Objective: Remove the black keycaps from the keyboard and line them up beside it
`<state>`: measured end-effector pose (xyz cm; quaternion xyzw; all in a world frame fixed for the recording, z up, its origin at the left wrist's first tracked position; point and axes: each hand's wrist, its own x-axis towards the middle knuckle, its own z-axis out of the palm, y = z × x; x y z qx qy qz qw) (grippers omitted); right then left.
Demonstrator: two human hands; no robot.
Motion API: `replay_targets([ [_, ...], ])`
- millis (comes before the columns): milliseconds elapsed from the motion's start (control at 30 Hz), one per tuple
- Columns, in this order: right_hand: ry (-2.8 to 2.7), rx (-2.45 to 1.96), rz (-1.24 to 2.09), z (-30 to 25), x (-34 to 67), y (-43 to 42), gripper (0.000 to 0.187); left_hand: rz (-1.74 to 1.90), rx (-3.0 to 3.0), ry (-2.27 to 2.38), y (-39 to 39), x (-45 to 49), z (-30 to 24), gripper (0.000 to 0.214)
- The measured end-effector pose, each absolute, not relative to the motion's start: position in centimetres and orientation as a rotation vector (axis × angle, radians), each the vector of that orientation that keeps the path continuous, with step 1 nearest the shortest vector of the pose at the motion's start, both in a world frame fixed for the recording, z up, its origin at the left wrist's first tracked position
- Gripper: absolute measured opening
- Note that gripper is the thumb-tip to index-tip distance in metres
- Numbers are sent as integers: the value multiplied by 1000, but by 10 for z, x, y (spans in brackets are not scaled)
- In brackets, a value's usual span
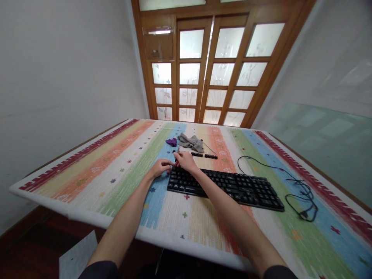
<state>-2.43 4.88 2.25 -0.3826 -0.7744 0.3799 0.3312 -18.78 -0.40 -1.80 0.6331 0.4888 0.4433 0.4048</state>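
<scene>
A black keyboard lies across a table covered by a striped cloth. My left hand rests at the keyboard's far left corner, fingers curled against its edge. My right hand hovers over the same corner with fingers bent, pinching something small and dark that I cannot make out. Loose black keycaps sit in a short row just beyond the keyboard.
A grey rag and a small purple object lie farther back. The keyboard's black cable loops on the right. Wooden glazed doors stand behind the table. A white sheet lies on the floor.
</scene>
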Motion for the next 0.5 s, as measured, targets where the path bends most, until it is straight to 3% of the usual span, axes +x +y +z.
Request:
replay_targets([
  [333,-1906,-866,995,29,-13,39,29,1165,1585,1239,-7,-188,-10,29],
  [500,-1843,-728,1112,24,-6,36,33,1224,1521,1320,-10,-186,-4,35],
])
